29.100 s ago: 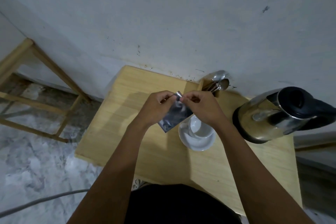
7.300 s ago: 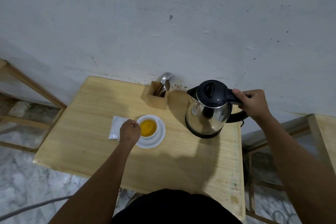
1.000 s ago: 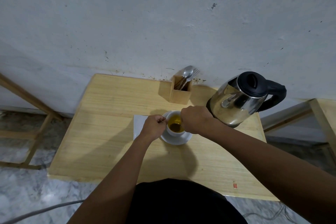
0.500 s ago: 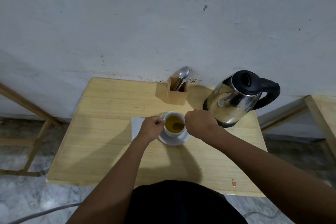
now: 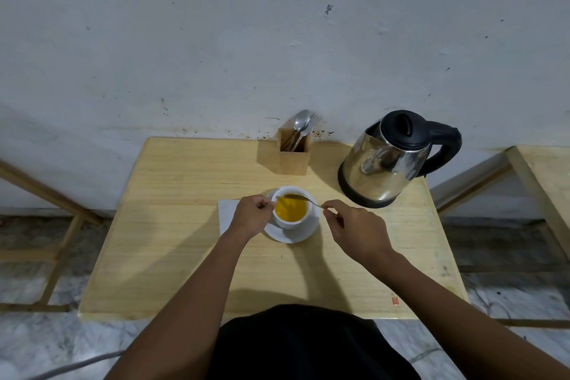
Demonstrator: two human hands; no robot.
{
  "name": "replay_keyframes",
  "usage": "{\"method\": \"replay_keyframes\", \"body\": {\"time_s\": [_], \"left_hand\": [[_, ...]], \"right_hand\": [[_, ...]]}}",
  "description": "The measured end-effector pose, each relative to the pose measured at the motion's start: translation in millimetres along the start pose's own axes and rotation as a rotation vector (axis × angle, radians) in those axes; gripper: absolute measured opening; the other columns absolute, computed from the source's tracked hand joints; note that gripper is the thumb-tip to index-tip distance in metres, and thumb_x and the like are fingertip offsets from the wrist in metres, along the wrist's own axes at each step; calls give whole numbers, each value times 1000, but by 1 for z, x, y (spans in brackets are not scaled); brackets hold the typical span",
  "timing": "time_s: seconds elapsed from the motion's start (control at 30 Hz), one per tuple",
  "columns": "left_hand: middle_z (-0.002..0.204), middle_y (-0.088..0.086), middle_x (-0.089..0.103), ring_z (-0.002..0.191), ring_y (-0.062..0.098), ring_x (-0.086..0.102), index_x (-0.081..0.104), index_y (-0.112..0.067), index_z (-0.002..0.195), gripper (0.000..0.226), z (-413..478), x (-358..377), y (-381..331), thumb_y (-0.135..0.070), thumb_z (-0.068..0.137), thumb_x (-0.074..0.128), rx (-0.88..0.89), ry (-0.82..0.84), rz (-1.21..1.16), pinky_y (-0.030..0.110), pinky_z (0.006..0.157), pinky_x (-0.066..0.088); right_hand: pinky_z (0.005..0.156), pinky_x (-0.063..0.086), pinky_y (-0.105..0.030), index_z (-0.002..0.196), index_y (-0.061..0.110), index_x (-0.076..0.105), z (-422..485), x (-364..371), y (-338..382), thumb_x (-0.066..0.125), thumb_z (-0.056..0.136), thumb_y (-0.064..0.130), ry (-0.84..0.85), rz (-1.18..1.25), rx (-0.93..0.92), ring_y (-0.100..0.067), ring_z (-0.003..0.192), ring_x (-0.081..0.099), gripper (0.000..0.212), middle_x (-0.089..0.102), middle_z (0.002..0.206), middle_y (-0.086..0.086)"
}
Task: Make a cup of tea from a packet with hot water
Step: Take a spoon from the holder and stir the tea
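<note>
A white cup (image 5: 291,223) of yellow tea stands on a white saucer (image 5: 303,233) in the middle of the wooden table (image 5: 172,244). My left hand (image 5: 251,216) is closed on the cup's left side, at its handle. My right hand (image 5: 354,228) pinches the handle of a teaspoon (image 5: 297,197), whose bowl hangs level just above the cup's far rim. The emptied packet (image 5: 225,213) lies flat to the left of the saucer, partly under my left hand. The steel kettle (image 5: 387,163) with a black lid stands at the back right.
A wooden cutlery holder (image 5: 293,157) with spoons and a fork stands against the wall behind the cup. Wooden frames stand on the floor at the left (image 5: 52,225), and another table (image 5: 546,182) is at the right.
My right hand has drawn back to the right and lifted the spoon out of the tea; half a second ago its bowl was in the liquid. The left hand has stayed on the cup.
</note>
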State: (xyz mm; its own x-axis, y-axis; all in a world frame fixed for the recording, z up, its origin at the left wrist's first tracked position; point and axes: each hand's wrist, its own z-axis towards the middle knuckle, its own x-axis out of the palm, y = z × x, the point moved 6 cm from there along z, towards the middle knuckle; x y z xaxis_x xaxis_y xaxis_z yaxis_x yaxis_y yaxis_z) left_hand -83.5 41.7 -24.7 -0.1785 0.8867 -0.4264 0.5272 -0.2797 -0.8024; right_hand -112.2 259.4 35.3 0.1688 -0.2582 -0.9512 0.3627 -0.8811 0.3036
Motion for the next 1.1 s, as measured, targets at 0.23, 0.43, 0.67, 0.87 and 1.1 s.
{"method": "replay_keyframes", "body": {"time_s": [0.23,0.43,0.67,0.87,1.1], "left_hand": [[74,5,62,64,16,52,71,-5,95,21,1,0,1,-21,92,59,2,2,8,23,52,37],[61,-2,54,54,14,45,69,-6,91,18,3,1,3,-21,92,59,-13,-5,9,25,47,32],[78,4,63,72,16,55,70,-6,96,20,5,1,3,-22,92,59,22,-12,54,21,54,38],[83,7,64,77,18,56,70,-5,98,22,6,2,3,-23,91,59,17,-14,48,22,57,39],[83,7,65,77,19,57,70,-6,95,20,6,2,4,-22,91,59,18,-10,42,22,58,40]], "right_hand": [[62,44,-31,118,38,59,-7,6,-3,43,99,42,-51,63,65,-25,75,66,25,74,79,5],[63,43,-31,120,38,57,-7,6,-2,41,100,42,-46,66,97,-26,77,66,26,75,81,4],[62,43,-30,118,40,57,-11,7,-6,40,100,44,-51,72,145,-24,75,67,25,74,80,6],[61,40,-29,117,40,57,-14,9,-8,40,100,44,-42,94,164,-24,77,66,24,74,80,6],[64,40,-30,114,40,58,-16,11,-10,39,100,46,-18,189,192,-21,83,67,25,74,83,10]]}}
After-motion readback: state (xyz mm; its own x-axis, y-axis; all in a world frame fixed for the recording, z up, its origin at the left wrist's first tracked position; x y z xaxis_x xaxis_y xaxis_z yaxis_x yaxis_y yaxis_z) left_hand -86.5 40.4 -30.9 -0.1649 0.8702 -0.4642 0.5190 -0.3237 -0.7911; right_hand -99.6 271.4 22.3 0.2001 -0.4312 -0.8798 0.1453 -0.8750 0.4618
